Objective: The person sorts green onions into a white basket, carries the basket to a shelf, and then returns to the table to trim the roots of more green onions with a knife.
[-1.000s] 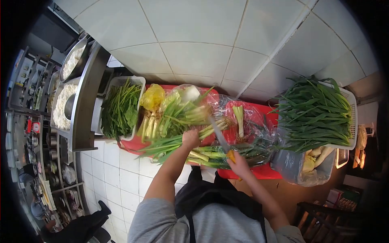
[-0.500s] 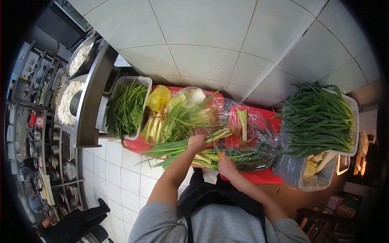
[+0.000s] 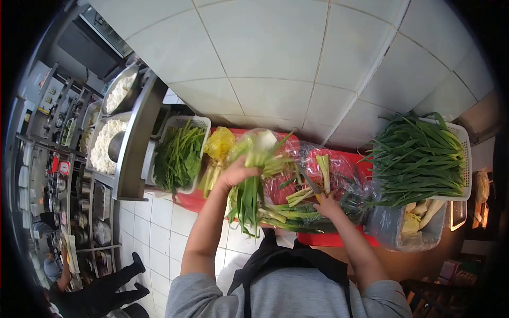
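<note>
My left hand is closed around a bunch of green onions, raised over the left part of the red surface, with its leaves hanging down. In my right hand is a knife, its blade pointing up and to the left. Pale cut onion stalks lie just left of that hand. Below them, more long green onions rest along the near edge, partly on clear plastic. A single thick stalk lies beyond the knife.
A white basket of leafy greens stands left, beside a yellow plastic bag. At right, a basket of green leaves sits above a plastic-lined bin with pale vegetables. Steel shelving holds bowls; another person is at lower left.
My left hand has lifted its bunch up and left, and the leaves now hang down. The knife has moved right with my right hand, leaving cut stalk ends on the plastic.
</note>
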`<state>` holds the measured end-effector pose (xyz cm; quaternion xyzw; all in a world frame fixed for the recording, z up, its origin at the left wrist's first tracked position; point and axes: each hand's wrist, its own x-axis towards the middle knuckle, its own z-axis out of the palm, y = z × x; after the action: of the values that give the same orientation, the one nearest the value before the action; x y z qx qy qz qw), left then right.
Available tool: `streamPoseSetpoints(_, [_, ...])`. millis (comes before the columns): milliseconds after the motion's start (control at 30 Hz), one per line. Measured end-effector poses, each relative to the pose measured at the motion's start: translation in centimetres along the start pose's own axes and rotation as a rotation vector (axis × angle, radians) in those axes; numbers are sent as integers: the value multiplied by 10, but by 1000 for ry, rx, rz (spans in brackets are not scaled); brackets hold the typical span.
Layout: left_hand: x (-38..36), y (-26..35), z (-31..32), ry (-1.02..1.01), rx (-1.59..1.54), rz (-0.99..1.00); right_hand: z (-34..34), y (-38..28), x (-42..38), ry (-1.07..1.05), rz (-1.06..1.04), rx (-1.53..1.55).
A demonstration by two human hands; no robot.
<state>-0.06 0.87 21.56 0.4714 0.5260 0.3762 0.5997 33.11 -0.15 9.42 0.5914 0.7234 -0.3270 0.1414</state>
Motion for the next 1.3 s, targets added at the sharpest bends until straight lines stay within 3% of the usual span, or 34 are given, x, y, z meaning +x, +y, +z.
streamPoseSetpoints(67, [0,26,-9,-68,-141,109,-39,-24,-6,21,-157,-42])
streamPoseSetpoints(133, [8,48,-10,-251,-388,254,-79,-57,11,-50,-499,417])
streamPoseSetpoints(200, [15,70,2,-279,-554,264,-137,-116,-19,39,-787,745])
streamPoseSetpoints(267, [21,106,21,-306,-577,315,-181,-165,-35,74,-936,756])
streamPoseSetpoints(333, [41,135,29,-220,-398,427,-203,-196,-44,461,-929,678])
streamPoseSetpoints(433, [52,188,44,138,125,703,-240,-207,-48,129,-890,1128])
streamPoseSetpoints(533, [70,215,44,367,485,956,-262,-205,-49,-47,-850,1314])
streamPoseSetpoints(567, [71,221,44,437,561,1012,-267,-207,-55,8,-835,1373])
streamPoseSetpoints(700, [56,230,32,435,43,919,-300,-189,-55,72,-789,1455])
streamPoseSetpoints(800, [28,207,21,380,23,774,-329,-159,-42,109,-742,1722])
streamPoseSetpoints(933, [0,165,32,397,-100,875,-345,-138,-53,289,-771,1897])
streamPoseSetpoints(1067, [-24,164,78,427,289,1032,-341,-135,-57,448,-737,1981])
streamPoseSetpoints(1167, [-16,163,88,374,402,968,-338,-136,-55,540,-747,1969])
streamPoseSetpoints(1300, [-4,162,71,449,371,1006,-335,-131,-69,636,-801,1912])
